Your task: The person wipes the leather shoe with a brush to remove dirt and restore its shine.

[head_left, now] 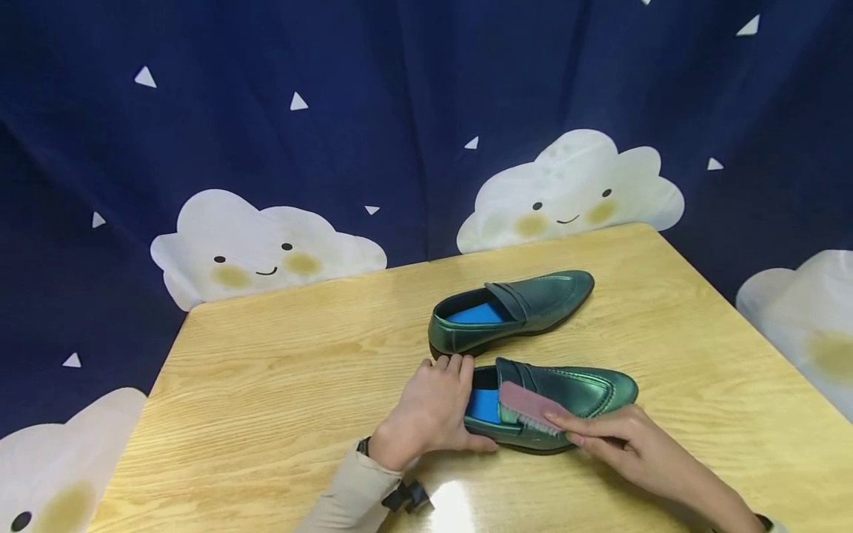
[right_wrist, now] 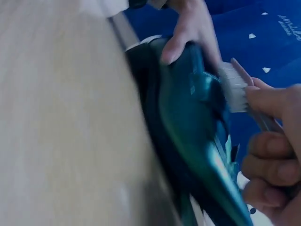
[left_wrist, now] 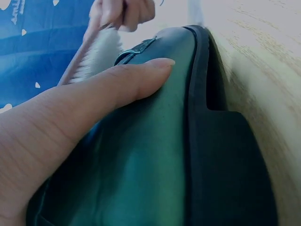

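Though near brush (head_left: 529,404), farther shoe (head_left: 552,299) apart

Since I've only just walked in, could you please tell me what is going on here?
A person seems to be brushing a shoe. Their left hand grips the heel end of the nearer green shoe, while their right hand holds a pink brush by one end, bristles facing the shoe, just behind its strap. The other green shoe stands beyond it on the wooden table, toe also to the right.
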The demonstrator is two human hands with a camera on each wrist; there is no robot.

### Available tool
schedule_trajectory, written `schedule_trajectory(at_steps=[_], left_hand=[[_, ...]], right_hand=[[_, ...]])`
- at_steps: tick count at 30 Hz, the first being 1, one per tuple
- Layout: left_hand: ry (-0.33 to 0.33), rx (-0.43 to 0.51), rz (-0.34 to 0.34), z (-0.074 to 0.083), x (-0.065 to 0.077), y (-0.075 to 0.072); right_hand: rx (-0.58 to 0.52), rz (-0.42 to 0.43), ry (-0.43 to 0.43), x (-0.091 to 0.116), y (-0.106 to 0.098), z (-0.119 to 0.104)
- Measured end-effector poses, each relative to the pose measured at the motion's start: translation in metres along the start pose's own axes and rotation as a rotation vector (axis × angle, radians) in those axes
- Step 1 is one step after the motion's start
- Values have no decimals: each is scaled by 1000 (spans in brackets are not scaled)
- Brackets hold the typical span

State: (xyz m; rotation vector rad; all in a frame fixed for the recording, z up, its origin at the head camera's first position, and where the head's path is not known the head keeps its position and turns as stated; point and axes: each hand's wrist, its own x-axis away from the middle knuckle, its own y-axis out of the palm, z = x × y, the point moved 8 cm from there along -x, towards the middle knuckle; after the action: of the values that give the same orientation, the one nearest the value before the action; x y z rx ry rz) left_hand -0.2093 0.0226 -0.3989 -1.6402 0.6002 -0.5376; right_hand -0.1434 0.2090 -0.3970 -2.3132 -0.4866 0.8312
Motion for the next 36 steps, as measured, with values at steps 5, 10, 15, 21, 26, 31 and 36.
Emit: schedule_trajectory(at_steps=[5, 10, 15, 21, 26, 31, 36], left_hand=[[3, 19, -2, -1, 0, 1], [1, 26, -7, 0, 1, 1], [-9, 18, 3, -2, 1, -1], [-3, 14, 18, -1, 1, -2], [-7, 27, 10, -1, 1, -2], [-6, 28, 2, 0, 2, -2], [-10, 16, 1, 0, 2, -1]], right_hand=[[153, 35, -38, 8, -4, 3], [77, -48, -102, 18, 3, 2], [190, 19, -89, 14, -5, 3], [127, -57, -102, 16, 1, -1], [214, 12, -59, 14, -4, -1], [139, -27, -83, 16, -1, -3], [182, 57, -30, 16, -9, 1]])
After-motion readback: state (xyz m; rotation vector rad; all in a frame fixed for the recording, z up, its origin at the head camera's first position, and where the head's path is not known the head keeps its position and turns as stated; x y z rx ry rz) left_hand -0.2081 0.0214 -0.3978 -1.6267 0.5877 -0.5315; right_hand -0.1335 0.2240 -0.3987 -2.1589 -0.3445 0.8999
